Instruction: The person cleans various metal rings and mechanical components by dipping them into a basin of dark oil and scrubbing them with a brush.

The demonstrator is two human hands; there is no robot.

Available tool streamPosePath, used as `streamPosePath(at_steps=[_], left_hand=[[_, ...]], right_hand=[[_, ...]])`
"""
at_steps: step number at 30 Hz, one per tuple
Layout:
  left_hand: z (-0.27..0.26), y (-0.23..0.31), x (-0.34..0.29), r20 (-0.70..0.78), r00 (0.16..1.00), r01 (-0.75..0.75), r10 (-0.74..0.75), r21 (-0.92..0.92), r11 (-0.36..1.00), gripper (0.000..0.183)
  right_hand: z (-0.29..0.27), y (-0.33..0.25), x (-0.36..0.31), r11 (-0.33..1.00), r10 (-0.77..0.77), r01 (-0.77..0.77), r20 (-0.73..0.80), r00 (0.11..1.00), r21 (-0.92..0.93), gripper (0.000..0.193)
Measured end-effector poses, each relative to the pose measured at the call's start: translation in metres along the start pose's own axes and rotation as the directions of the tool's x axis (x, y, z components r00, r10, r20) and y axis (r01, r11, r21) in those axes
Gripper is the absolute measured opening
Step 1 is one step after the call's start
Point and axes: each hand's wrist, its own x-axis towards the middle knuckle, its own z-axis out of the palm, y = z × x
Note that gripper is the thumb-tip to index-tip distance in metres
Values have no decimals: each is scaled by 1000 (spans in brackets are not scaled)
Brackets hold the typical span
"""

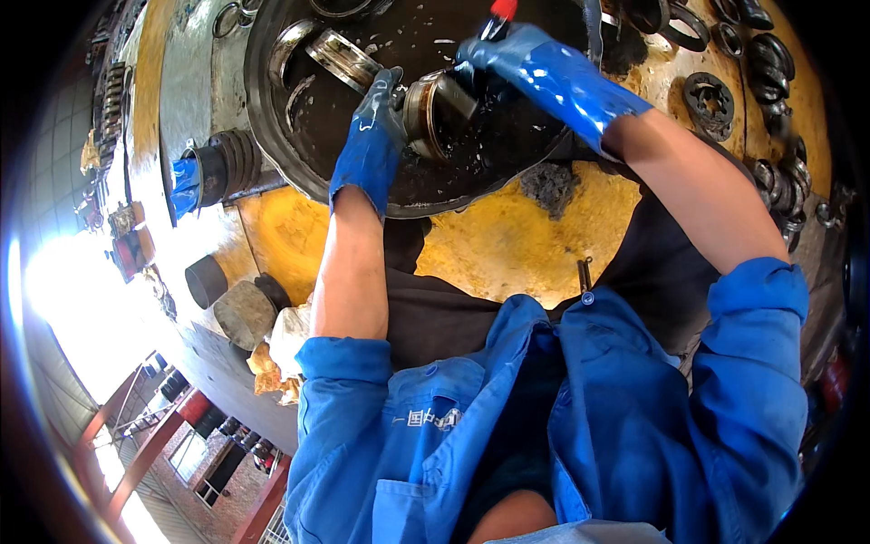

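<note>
My left hand (370, 136), in a wet blue glove, grips a shiny metal ring (419, 116) by its left side, tilted over a dark basin (257, 100). In my blue-gloved right hand (544, 71) is a brush (502, 10) with a red handle end. Its bristle end points down at the ring's right side; whether it touches cannot be told. The basin holds dark liquid, with another metal ring (343, 60) just beyond my left hand and one more ring (288, 47) leaning by the far left wall.
Dark rings (770, 68) and a round notched part (709, 105) lie on the worktop at right. At left are a stack of rings (234, 163), a black cylinder (207, 281) and rags (288, 340). A dark clump (549, 186) sits on the yellow surface (489, 249) below the basin.
</note>
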Motion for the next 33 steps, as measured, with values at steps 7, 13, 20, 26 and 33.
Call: streamPosePath(at_steps=[7, 13, 20, 26, 33], left_hand=[[-5, -27, 34, -20, 999, 31, -36, -203, 979, 42], [-8, -29, 33, 37, 999, 29, -20, -237, 971, 51], [-8, -26, 32, -5, 999, 35, -37, -180, 983, 55], [1, -21, 34, 26, 998, 54, -49, -222, 974, 56], [8, -11, 14, 28, 981, -195, 193, 80, 977, 44]], right_hand=[[37, 6, 9, 876, -254, 289, -140, 957, 387, 38], [63, 25, -35, 817, -567, 576, 247, 786, 41, 18], [47, 11, -14, 756, -616, 654, 328, 717, -10, 23], [25, 20, 40, 672, -740, 739, -57, 670, -51, 25], [21, 30, 49, 889, -380, 338, -84, 921, -308, 23]])
